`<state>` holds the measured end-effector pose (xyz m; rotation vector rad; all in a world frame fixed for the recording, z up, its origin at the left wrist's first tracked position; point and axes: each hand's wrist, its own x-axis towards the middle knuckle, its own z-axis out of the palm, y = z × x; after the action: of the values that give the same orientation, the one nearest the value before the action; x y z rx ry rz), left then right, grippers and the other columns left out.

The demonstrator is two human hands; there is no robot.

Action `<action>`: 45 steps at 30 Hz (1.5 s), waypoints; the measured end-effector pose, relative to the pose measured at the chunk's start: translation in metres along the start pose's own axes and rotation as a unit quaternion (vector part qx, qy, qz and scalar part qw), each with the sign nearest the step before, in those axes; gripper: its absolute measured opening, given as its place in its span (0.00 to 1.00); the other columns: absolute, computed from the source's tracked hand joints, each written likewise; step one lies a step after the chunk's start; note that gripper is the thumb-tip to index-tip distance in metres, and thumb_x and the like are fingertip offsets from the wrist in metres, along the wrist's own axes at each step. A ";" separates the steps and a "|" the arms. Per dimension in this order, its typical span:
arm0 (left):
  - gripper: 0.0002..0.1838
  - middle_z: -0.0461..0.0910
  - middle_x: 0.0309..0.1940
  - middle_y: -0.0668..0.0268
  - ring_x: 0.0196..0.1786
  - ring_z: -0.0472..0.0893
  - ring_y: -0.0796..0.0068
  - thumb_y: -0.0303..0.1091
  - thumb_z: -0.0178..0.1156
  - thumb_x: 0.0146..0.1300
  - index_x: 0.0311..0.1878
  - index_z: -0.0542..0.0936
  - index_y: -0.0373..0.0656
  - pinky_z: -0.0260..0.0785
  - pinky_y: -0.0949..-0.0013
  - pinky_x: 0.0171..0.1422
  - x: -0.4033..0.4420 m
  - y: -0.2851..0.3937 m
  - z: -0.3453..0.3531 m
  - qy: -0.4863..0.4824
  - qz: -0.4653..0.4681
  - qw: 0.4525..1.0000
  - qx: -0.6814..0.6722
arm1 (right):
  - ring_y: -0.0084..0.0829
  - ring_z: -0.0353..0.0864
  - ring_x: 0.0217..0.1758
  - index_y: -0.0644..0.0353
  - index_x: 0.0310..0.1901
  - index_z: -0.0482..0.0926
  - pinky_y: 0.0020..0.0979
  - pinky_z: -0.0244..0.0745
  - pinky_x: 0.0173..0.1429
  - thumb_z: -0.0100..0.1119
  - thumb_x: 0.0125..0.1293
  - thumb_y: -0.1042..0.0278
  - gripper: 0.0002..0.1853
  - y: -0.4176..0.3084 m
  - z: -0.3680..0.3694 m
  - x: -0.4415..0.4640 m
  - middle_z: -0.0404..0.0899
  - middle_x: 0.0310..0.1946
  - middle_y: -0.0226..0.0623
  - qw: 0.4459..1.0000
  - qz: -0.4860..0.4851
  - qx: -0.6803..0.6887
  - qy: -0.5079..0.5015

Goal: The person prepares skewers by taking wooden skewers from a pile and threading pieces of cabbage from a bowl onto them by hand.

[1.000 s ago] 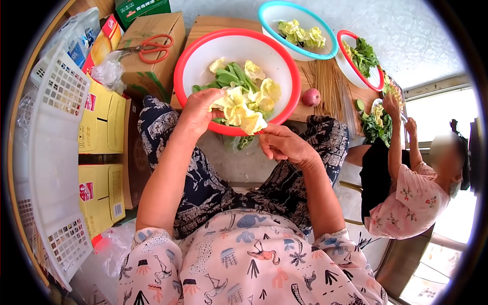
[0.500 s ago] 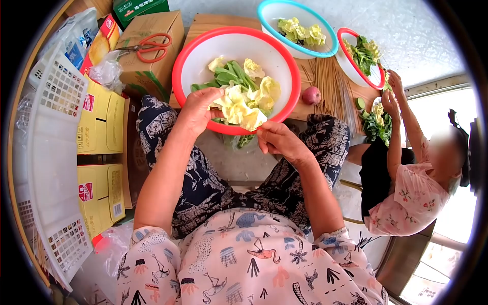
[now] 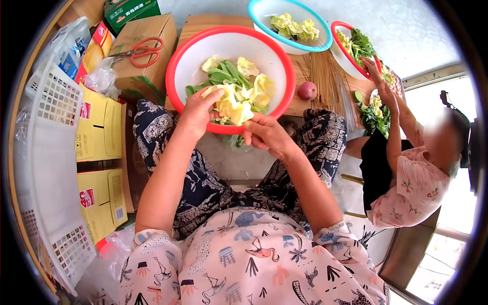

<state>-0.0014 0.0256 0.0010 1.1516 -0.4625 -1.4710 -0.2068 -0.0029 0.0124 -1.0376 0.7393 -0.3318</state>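
Note:
My left hand is closed, thumb and fingers gripping pale yellow cabbage leaves over the near rim of a red-rimmed white basin. From the right, the closed fingers of my right hand press together against the lower right edge of those leaves. Whatever is pinched inside them is hidden. Inside the basin lie green leafy stalks and more yellow cabbage pieces. Just right of the basin, a red onion rests beside many thin bamboo skewers.
A blue-rimmed basin and a smaller red-rimmed basin hold vegetables. A co-worker sits at right, hands by the smaller basin. Orange-handled scissors top a cardboard box. A white plastic basket stands left.
The view has shifted slightly, moving the basins left and up. Both my hands keep to the cabbage leaves, slightly lower against the basin. The co-worker's hands have moved.

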 end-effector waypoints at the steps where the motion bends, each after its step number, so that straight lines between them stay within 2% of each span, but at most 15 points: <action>1: 0.17 0.78 0.44 0.69 0.45 0.78 0.77 0.38 0.63 0.60 0.50 0.76 0.43 0.72 0.71 0.44 0.002 -0.002 -0.001 0.010 0.012 1.000 -0.007 | 0.15 0.61 0.13 0.60 0.37 0.72 0.18 0.54 0.18 0.45 0.70 0.67 0.08 0.000 0.002 0.002 0.75 0.21 0.30 0.999 0.012 0.014 -0.026; 2: 0.17 0.78 0.44 0.69 0.45 0.78 0.77 0.38 0.63 0.60 0.50 0.76 0.43 0.72 0.71 0.44 0.004 -0.005 -0.002 0.009 0.012 1.000 -0.006 | 0.15 0.61 0.13 0.60 0.37 0.72 0.18 0.54 0.18 0.45 0.70 0.67 0.08 0.000 0.006 0.002 0.75 0.21 0.30 1.000 0.011 0.015 -0.025; 5: 0.18 0.80 0.38 0.68 0.37 0.80 0.77 0.36 0.66 0.56 0.48 0.76 0.42 0.72 0.73 0.40 0.011 -0.005 -0.008 0.110 0.070 0.991 0.001 | 0.16 0.64 0.14 0.63 0.44 0.73 0.16 0.58 0.19 0.46 0.70 0.68 0.09 0.006 0.012 -0.001 0.75 0.22 0.31 0.999 -0.020 0.021 0.029; 8: 0.17 0.80 0.40 0.67 0.39 0.80 0.76 0.37 0.65 0.57 0.48 0.76 0.41 0.72 0.72 0.41 0.010 0.001 -0.006 0.102 0.104 0.988 -0.043 | 0.17 0.65 0.15 0.63 0.45 0.74 0.17 0.60 0.21 0.45 0.71 0.69 0.10 0.018 0.005 0.000 0.76 0.22 0.32 0.998 -0.044 -0.003 0.037; 9: 0.19 0.78 0.43 0.65 0.44 0.77 0.75 0.39 0.65 0.58 0.49 0.73 0.41 0.71 0.70 0.45 0.006 0.004 -0.002 0.065 0.089 0.992 -0.062 | 0.17 0.65 0.14 0.63 0.45 0.74 0.17 0.60 0.20 0.45 0.71 0.69 0.09 0.019 0.004 -0.001 0.76 0.22 0.32 0.998 -0.048 0.007 0.034; 10: 0.19 0.78 0.43 0.65 0.44 0.77 0.75 0.39 0.65 0.58 0.49 0.73 0.41 0.71 0.70 0.45 0.006 0.004 -0.002 0.061 0.089 0.992 -0.060 | 0.17 0.64 0.14 0.62 0.45 0.74 0.17 0.59 0.20 0.44 0.71 0.69 0.09 0.019 0.003 -0.001 0.76 0.22 0.32 0.998 -0.053 0.017 0.030; 13: 0.25 0.71 0.53 0.66 0.58 0.69 0.71 0.44 0.61 0.61 0.57 0.67 0.46 0.67 0.62 0.57 0.006 -0.002 0.000 -0.027 0.023 0.996 -0.077 | 0.17 0.63 0.13 0.61 0.44 0.74 0.17 0.58 0.19 0.44 0.71 0.70 0.09 0.017 0.005 -0.001 0.76 0.22 0.32 0.996 -0.045 0.070 0.024; 16: 0.24 0.71 0.53 0.66 0.57 0.70 0.72 0.40 0.62 0.60 0.56 0.68 0.45 0.66 0.63 0.57 0.005 -0.005 0.005 -0.061 0.017 0.998 -0.024 | 0.17 0.62 0.12 0.61 0.42 0.74 0.18 0.57 0.17 0.44 0.70 0.71 0.08 0.018 0.009 0.000 0.76 0.21 0.33 0.995 -0.043 0.089 0.034; 17: 0.23 0.72 0.53 0.67 0.56 0.71 0.72 0.35 0.62 0.59 0.57 0.68 0.45 0.66 0.65 0.57 0.006 -0.007 0.005 -0.057 0.028 0.998 -0.014 | 0.17 0.62 0.12 0.61 0.42 0.74 0.18 0.57 0.17 0.44 0.70 0.71 0.08 0.019 0.010 0.000 0.76 0.21 0.33 0.994 -0.044 0.091 0.037; 21: 0.23 0.73 0.52 0.67 0.54 0.73 0.73 0.32 0.62 0.58 0.57 0.68 0.44 0.66 0.66 0.57 0.007 -0.009 0.007 -0.076 0.056 0.995 0.005 | 0.18 0.62 0.11 0.61 0.42 0.75 0.19 0.57 0.17 0.44 0.70 0.71 0.08 0.022 0.010 0.002 0.76 0.21 0.33 0.992 -0.050 0.106 0.040; 23: 0.21 0.75 0.48 0.69 0.49 0.75 0.76 0.28 0.60 0.58 0.55 0.70 0.43 0.67 0.68 0.54 0.004 -0.006 0.014 -0.049 0.047 0.998 0.008 | 0.18 0.62 0.11 0.61 0.42 0.75 0.19 0.56 0.17 0.44 0.70 0.71 0.08 0.020 0.010 0.003 0.76 0.21 0.34 0.992 -0.045 0.111 0.043; 27: 0.22 0.74 0.51 0.67 0.54 0.73 0.74 0.28 0.58 0.59 0.58 0.68 0.43 0.66 0.66 0.58 0.006 -0.005 0.012 -0.056 0.027 0.998 -0.027 | 0.19 0.62 0.10 0.62 0.41 0.74 0.20 0.56 0.16 0.45 0.70 0.70 0.08 0.015 0.011 0.005 0.76 0.21 0.35 0.989 -0.041 0.130 0.050; 33: 0.24 0.74 0.52 0.67 0.54 0.73 0.75 0.26 0.57 0.60 0.60 0.67 0.41 0.66 0.67 0.59 0.000 -0.008 0.021 -0.107 0.085 0.990 0.044 | 0.21 0.63 0.10 0.62 0.41 0.73 0.21 0.57 0.16 0.45 0.70 0.70 0.08 0.012 0.011 0.007 0.77 0.21 0.37 0.985 -0.047 0.158 0.045; 38: 0.21 0.74 0.50 0.67 0.51 0.74 0.76 0.24 0.58 0.59 0.57 0.69 0.40 0.68 0.69 0.56 0.005 -0.013 0.019 -0.042 0.074 0.996 0.033 | 0.22 0.64 0.10 0.62 0.41 0.73 0.22 0.59 0.16 0.44 0.70 0.70 0.08 0.011 0.014 0.008 0.77 0.21 0.38 0.985 -0.051 0.156 0.046; 45: 0.17 0.76 0.47 0.66 0.48 0.75 0.77 0.25 0.59 0.59 0.52 0.72 0.39 0.69 0.71 0.53 0.007 -0.015 0.016 -0.021 0.068 0.995 0.065 | 0.22 0.64 0.10 0.62 0.39 0.73 0.22 0.58 0.15 0.44 0.69 0.71 0.07 0.010 0.017 0.009 0.77 0.21 0.38 0.984 -0.047 0.169 0.041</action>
<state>-0.0219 0.0183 -0.0065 1.1679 -0.6611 -1.3658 -0.1891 0.0076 0.0052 -0.7408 0.6809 -0.5638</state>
